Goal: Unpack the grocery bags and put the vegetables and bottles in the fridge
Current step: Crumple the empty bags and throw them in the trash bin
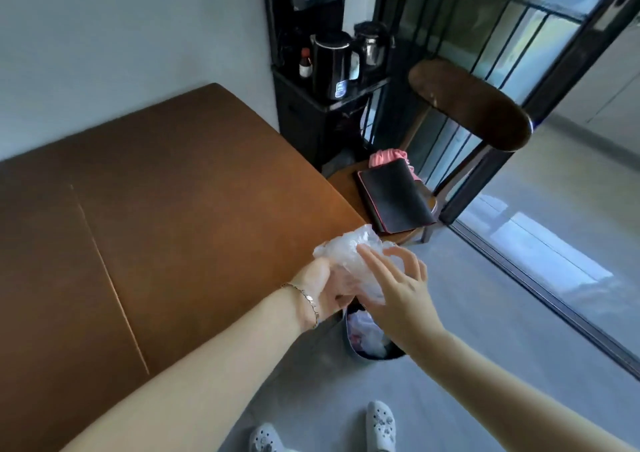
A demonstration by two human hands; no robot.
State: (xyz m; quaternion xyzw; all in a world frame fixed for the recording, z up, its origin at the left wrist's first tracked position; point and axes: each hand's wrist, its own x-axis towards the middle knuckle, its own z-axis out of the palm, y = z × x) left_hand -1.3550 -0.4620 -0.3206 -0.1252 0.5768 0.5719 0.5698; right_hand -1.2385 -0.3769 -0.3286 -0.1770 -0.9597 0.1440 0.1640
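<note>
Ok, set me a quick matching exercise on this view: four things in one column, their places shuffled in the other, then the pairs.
Things
1. crumpled plastic bag
2. black folder
3. black kettle
4. bin

Places
A. on the floor, below the bag
B. on the seat of the chair
C. held in the left hand
D. on the black stand by the wall

Pairs: 1-C, 2-B, 3-D, 4-A
</note>
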